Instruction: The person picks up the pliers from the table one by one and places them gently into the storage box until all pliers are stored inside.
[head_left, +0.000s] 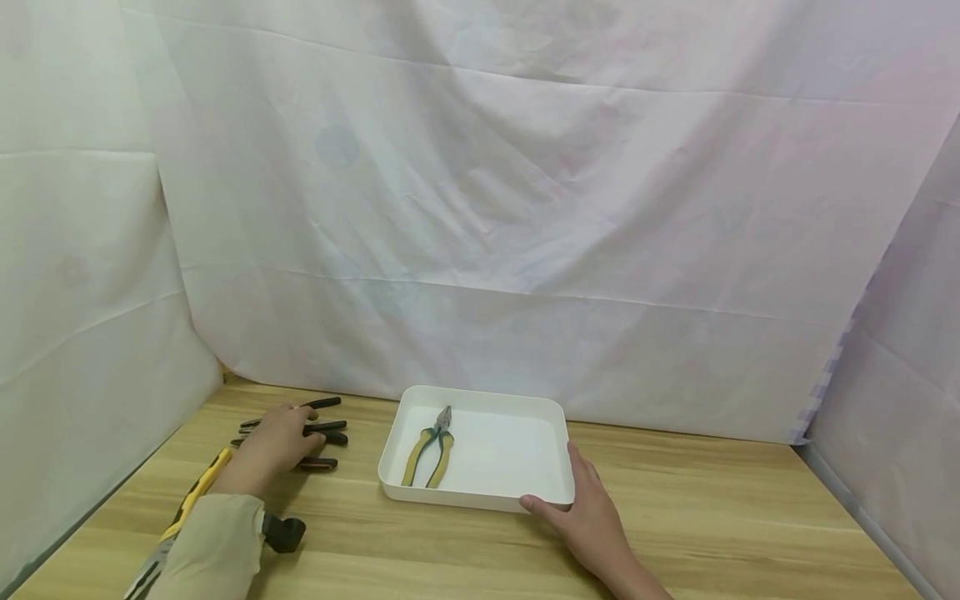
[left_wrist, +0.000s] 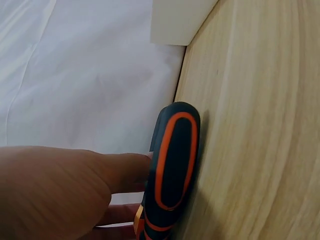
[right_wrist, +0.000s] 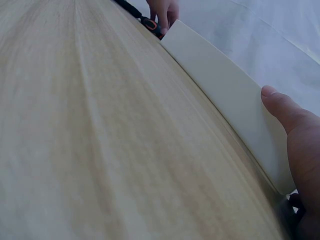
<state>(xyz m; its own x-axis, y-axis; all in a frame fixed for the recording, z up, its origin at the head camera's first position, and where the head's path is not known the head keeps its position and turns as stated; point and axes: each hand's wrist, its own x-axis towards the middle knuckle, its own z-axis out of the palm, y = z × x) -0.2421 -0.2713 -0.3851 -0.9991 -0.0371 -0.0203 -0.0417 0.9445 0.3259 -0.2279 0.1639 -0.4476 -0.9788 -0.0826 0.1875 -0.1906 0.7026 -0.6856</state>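
Handle, black and rubbery-looking with an orange oval (left_wrist: pixel 172 155), is right at the left hand (head_left: pixel 276 439) (fingertips hidden, can't tell if it's gripped tbh), end toward the rectangular white plastic-looking tray (head_left: pixel 510 454) the right hand (head_left: pixel 591 512) grips.

Soft, fairly even light fills the head view, with grey shading in the folds of the cloth (head_left: pixel 480 167), a greenish cast on the left and a pinkish one on the right, and fine detail looking slightly smeared. The left wrist view is dimmer, the left hand (left_wrist: pixel 60 192) in shade and the black-and-orange handle (left_wrist: pixel 175 155) throwing a soft shadow on the desk (left_wrist: pixel 260 125). The right wrist view is cool and murky, the desk's grain blurry, with a dark patch beside the right hand (right_wrist: pixel 307 150)
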